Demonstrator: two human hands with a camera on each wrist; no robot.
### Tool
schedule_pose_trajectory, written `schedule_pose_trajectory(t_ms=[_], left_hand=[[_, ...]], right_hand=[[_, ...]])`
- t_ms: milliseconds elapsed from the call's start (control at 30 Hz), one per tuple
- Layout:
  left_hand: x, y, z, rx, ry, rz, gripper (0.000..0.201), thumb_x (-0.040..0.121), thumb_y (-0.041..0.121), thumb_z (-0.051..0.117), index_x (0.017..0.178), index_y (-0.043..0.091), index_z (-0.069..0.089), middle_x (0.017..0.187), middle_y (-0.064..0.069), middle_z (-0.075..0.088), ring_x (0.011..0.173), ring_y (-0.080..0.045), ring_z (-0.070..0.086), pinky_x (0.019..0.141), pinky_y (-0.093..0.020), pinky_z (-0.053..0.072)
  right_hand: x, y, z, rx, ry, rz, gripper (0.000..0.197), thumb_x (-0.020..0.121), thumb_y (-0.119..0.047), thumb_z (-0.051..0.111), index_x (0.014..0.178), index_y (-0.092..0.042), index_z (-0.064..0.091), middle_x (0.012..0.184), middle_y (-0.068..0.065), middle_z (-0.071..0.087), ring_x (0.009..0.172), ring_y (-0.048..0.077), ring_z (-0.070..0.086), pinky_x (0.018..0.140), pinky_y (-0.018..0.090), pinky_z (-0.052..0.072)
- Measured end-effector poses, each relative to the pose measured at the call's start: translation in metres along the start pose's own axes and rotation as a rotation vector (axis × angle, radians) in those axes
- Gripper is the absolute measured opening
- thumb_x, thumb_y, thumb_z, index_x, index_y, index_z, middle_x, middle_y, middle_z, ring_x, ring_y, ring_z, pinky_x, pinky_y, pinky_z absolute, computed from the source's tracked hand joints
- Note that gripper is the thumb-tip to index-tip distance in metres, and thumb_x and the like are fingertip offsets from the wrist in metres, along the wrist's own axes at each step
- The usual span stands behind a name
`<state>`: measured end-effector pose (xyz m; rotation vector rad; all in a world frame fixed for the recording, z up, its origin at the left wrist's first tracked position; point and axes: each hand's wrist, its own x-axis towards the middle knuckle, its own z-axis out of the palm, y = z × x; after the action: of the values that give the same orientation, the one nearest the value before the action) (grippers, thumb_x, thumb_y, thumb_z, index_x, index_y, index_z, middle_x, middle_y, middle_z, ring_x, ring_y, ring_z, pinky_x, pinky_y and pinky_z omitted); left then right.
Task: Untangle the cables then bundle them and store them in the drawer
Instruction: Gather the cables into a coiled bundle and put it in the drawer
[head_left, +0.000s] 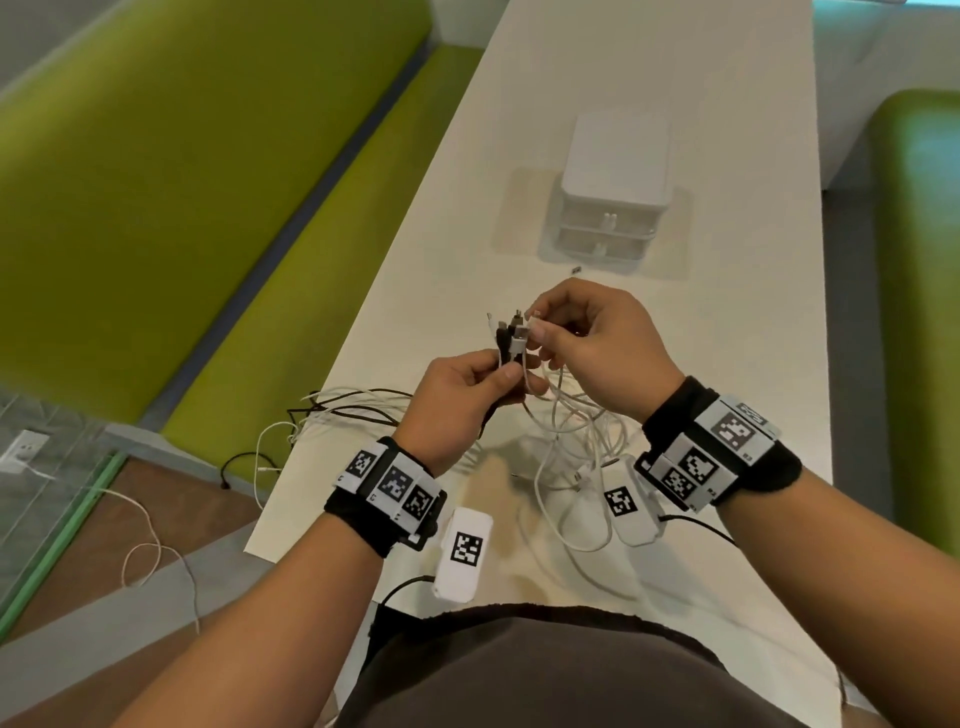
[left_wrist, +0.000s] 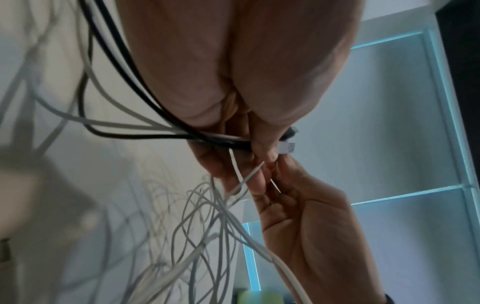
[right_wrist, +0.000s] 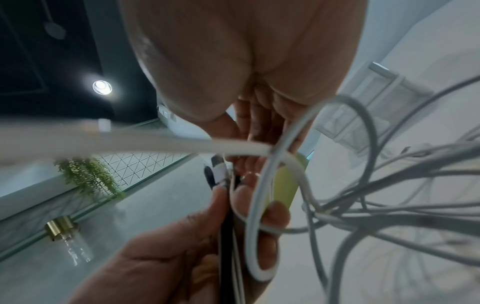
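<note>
Head view: left hand (head_left: 457, 395) gripping the plug ends of the cables (head_left: 576, 415) together above the table (head_left: 727, 364); right hand (head_left: 587, 343) pinching one white plug. Loops not yet untangled, no bundle made. Drawer (head_left: 602, 244) closed, well apart. Probably early stage.

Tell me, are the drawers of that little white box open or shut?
Shut. Both fronts of the white drawer unit sit flush in the head view, with no gap and nothing sticking out.
</note>
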<state>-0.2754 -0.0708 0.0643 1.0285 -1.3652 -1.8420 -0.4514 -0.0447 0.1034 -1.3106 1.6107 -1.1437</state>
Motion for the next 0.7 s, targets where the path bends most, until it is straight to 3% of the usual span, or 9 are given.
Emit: schedule_pose_trajectory(t_ms=[133,233,367,433,467,533,600,667,700], left_hand=[[0.0,0.002,-0.002,-0.064,0.051,-0.014,0.019,0.101,0.004,0.054,0.097,0.003,0.072,0.077,-0.009,0.07,0.085,-0.028,0.069,0.094,-0.042,0.055],[0.006,0.012,-0.008,-0.141,0.122,0.012,0.019,0.102,0.004,0.051,0.092,0.003,0.068,0.076,-0.008,0.068,0.078,-0.023,0.068,0.088,-0.042,0.056],[0.009,0.02,-0.01,-0.081,0.127,0.044,0.027,0.107,0.008,0.044,0.088,0.006,0.063,0.082,-0.015,0.07,0.088,-0.034,0.07,0.091,-0.051,0.057],[0.007,0.021,-0.008,-0.135,0.1,0.026,0.027,0.108,0.01,0.038,0.09,0.006,0.057,0.069,-0.011,0.064,0.071,-0.033,0.068,0.086,-0.055,0.058],[0.005,0.02,-0.007,-0.174,0.09,0.025,0.025,0.109,0.011,0.037,0.091,0.005,0.054,0.063,-0.008,0.057,0.06,-0.029,0.062,0.082,-0.054,0.059],[0.005,0.02,-0.006,-0.188,0.116,0.042,0.025,0.11,0.015,0.036,0.091,0.007,0.051,0.057,-0.001,0.041,0.047,-0.017,0.043,0.064,-0.042,0.058],[0.005,0.02,-0.007,-0.136,0.17,0.05,0.026,0.11,0.022,0.039,0.089,0.011,0.05,0.056,0.006,0.033,0.047,-0.011,0.03,0.05,-0.028,0.041],[0.007,0.022,-0.011,-0.046,0.205,0.053,0.021,0.107,0.027,0.048,0.088,0.017,0.049,0.059,0.009,0.032,0.05,-0.009,0.027,0.051,-0.027,0.031],[0.007,0.024,-0.015,0.038,0.215,0.059,0.017,0.103,0.025,0.055,0.089,0.02,0.047,0.062,0.009,0.035,0.052,-0.009,0.03,0.053,-0.028,0.031]], right_hand=[[-0.001,0.003,0.011,0.053,0.013,0.008,0.017,0.09,-0.022,0.075,0.101,-0.02,0.063,0.081,0.005,0.073,0.066,0.026,0.071,0.07,0.051,0.061],[-0.009,0.016,0.019,0.169,-0.169,0.158,0.029,0.085,-0.02,0.071,0.109,-0.018,0.055,0.092,0.005,0.076,0.08,0.023,0.074,0.083,0.052,0.06],[-0.022,0.035,0.028,-0.35,-0.374,0.032,0.014,0.092,-0.027,0.063,0.106,-0.027,0.068,0.086,-0.007,0.074,0.083,0.012,0.069,0.088,0.042,0.054],[-0.022,0.04,0.027,-0.634,-0.413,-0.078,0.023,0.096,-0.039,0.056,0.115,-0.035,0.068,0.089,-0.009,0.074,0.092,0.012,0.065,0.095,0.038,0.039],[-0.02,0.04,0.024,-0.792,-0.425,-0.116,0.02,0.096,-0.038,0.056,0.11,-0.037,0.07,0.094,-0.009,0.073,0.101,0.013,0.062,0.094,0.038,0.029],[-0.016,0.041,0.016,-0.986,-0.443,-0.192,0.023,0.091,-0.022,0.062,0.101,-0.04,0.074,0.115,-0.011,0.067,0.122,0.016,0.05,0.091,0.041,0.022],[-0.017,0.04,0.013,-0.992,-0.427,-0.288,0.045,0.081,-0.002,0.064,0.105,-0.039,0.075,0.141,-0.006,0.052,0.133,0.024,0.037,0.095,0.045,0.031],[-0.016,0.039,0.012,-0.813,-0.273,-0.325,0.056,0.075,0.012,0.064,0.109,-0.03,0.074,0.146,0.003,0.044,0.123,0.026,0.043,0.092,0.043,0.044],[-0.015,0.039,0.01,-0.685,-0.181,-0.316,0.049,0.077,0.011,0.069,0.108,-0.026,0.074,0.14,0.003,0.046,0.111,0.023,0.05,0.088,0.039,0.049]])
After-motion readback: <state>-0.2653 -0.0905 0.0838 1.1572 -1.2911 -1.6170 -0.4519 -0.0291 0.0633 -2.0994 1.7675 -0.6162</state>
